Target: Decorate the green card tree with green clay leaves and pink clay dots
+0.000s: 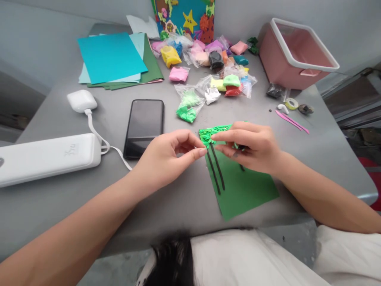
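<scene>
A green card lies on the grey table near its front edge. Two thin dark clay strips run down it, and a patch of small bright green clay bits covers its top left corner. My left hand pinches its thumb and fingers together at the card's left edge, next to the green patch; what it pinches is too small to see. My right hand rests over the card's top, fingertips pinched at the green bits.
A black phone lies left of the hands, and a white power bank with cable and earbud case further left. Several bags of coloured clay lie behind, coloured paper sheets at back left, a pink bin at back right, a pink tool.
</scene>
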`<state>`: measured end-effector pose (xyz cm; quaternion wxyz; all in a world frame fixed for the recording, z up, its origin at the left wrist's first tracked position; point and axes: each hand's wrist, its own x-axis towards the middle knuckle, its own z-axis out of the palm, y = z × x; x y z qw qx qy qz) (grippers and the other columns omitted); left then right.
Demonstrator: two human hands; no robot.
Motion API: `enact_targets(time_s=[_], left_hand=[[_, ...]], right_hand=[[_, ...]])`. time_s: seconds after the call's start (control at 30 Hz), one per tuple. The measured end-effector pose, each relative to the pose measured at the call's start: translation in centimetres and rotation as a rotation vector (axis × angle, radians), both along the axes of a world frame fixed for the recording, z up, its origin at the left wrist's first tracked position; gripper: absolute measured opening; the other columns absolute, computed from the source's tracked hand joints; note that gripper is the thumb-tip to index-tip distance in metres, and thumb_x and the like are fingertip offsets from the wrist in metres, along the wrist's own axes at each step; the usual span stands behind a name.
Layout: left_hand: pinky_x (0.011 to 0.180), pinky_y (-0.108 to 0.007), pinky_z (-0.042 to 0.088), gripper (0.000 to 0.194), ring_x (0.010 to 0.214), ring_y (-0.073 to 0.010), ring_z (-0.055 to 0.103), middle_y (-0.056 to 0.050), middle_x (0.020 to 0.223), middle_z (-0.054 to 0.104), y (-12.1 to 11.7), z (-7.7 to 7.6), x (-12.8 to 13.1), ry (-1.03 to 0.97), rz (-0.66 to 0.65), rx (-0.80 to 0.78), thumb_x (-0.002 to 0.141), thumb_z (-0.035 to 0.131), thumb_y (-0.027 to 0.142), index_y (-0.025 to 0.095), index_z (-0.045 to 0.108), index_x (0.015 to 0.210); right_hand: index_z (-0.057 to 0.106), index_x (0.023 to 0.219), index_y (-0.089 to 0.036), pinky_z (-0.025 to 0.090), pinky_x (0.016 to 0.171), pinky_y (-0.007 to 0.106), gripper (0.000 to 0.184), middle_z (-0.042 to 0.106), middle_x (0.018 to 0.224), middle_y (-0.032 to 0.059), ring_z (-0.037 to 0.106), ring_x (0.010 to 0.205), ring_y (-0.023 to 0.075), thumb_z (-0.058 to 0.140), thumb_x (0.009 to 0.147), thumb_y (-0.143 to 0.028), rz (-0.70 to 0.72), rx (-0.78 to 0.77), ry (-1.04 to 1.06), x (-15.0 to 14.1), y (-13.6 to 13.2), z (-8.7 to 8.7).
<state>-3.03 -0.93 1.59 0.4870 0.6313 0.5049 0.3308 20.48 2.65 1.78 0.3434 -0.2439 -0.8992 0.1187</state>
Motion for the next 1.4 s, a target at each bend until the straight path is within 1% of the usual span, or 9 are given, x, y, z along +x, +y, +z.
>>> enact_targets(time_s=[0.1,0.23,0.37,0.6,0.8,0.93,1.13,1.27,1.4], left_hand=[[0.072,-0.023,0.055,0.024,0.077,-0.0150,0.071,0.000,0.079,0.075,-0.3,0.5,0.7,-0.391,-0.010,-0.266,0.075,0.086,0.032,0.020,0.066,0.075],[0.066,-0.017,0.053,0.035,0.070,-0.0105,0.071,0.003,0.071,0.075,-0.4,0.5,1.0,-0.583,-0.022,-0.424,0.065,0.095,0.023,0.020,0.063,0.079],[0.069,-0.016,0.055,0.032,0.071,-0.0093,0.073,0.001,0.075,0.079,-0.4,0.2,1.0,-0.627,0.026,-0.492,0.072,0.092,0.025,0.020,0.066,0.090],[0.074,-0.021,0.058,0.009,0.074,-0.0121,0.073,-0.003,0.081,0.080,-0.2,0.9,0.9,-0.769,0.291,-0.461,0.091,0.070,0.024,0.018,0.067,0.084],[0.072,-0.023,0.058,0.026,0.070,-0.0118,0.071,-0.001,0.071,0.074,0.5,1.5,0.9,-0.863,0.476,-0.465,0.098,0.051,0.017,0.018,0.068,0.077],[0.072,-0.024,0.058,0.026,0.070,-0.0122,0.070,-0.001,0.072,0.074,0.6,1.4,1.0,-0.888,0.517,-0.490,0.096,0.053,0.017,0.017,0.069,0.076],[0.076,-0.025,0.057,0.020,0.073,-0.0140,0.070,-0.003,0.075,0.075,0.5,1.4,1.2,-0.857,0.524,-0.555,0.091,0.057,0.019,0.019,0.069,0.075],[0.082,-0.029,0.058,0.017,0.079,-0.0165,0.072,-0.005,0.080,0.077,0.4,1.5,1.4,-0.827,0.510,-0.596,0.090,0.059,0.021,0.018,0.069,0.077],[0.082,-0.029,0.058,0.018,0.081,-0.0170,0.073,-0.005,0.081,0.078,0.3,1.3,1.4,-0.846,0.499,-0.618,0.090,0.058,0.021,0.017,0.070,0.077]], right_hand=[[0.072,0.111,-0.018,0.055,0.070,0.022,0.020,0.065,0.085,0.0023,0.064,0.074,0.0100,0.072,0.094,-0.029,0.105,-0.015,0.079,-0.5,-0.6,-0.1],[0.072,0.110,-0.016,0.058,0.074,0.024,0.017,0.066,0.090,0.0044,0.067,0.080,0.0105,0.070,0.094,-0.015,0.175,-0.062,0.101,-0.9,-1.3,0.2],[0.071,0.111,-0.018,0.058,0.074,0.023,0.017,0.070,0.092,0.0053,0.068,0.083,0.0113,0.064,0.097,-0.012,0.138,-0.041,0.054,-0.6,-1.4,0.7],[0.069,0.087,-0.024,0.047,0.056,0.026,0.016,0.066,0.067,-0.0020,0.059,0.058,0.0112,0.061,0.100,-0.028,-0.283,0.049,0.176,1.4,0.3,2.4],[0.077,0.101,-0.028,0.054,0.068,0.034,0.011,0.076,0.085,0.0008,0.069,0.072,0.0161,0.068,0.097,-0.026,-0.370,0.152,0.187,3.3,1.6,3.0],[0.077,0.083,-0.026,0.048,0.059,0.033,0.009,0.072,0.069,-0.0015,0.062,0.060,0.0142,0.077,0.090,-0.032,-0.474,0.136,0.174,3.7,1.5,3.1],[0.080,0.094,-0.027,0.045,0.058,0.033,0.005,0.072,0.071,-0.0010,0.059,0.058,0.0133,0.076,0.091,-0.026,-0.418,0.124,0.236,3.7,1.4,3.2],[0.076,0.077,-0.027,0.043,0.056,0.033,0.011,0.068,0.064,-0.0021,0.054,0.056,0.0131,0.081,0.086,-0.031,-0.428,0.095,0.172,3.5,1.2,3.1],[0.079,0.094,-0.029,0.046,0.056,0.033,0.007,0.074,0.078,-0.0018,0.057,0.057,0.0137,0.079,0.088,-0.029,-0.430,0.082,0.214,3.4,1.0,3.1]])
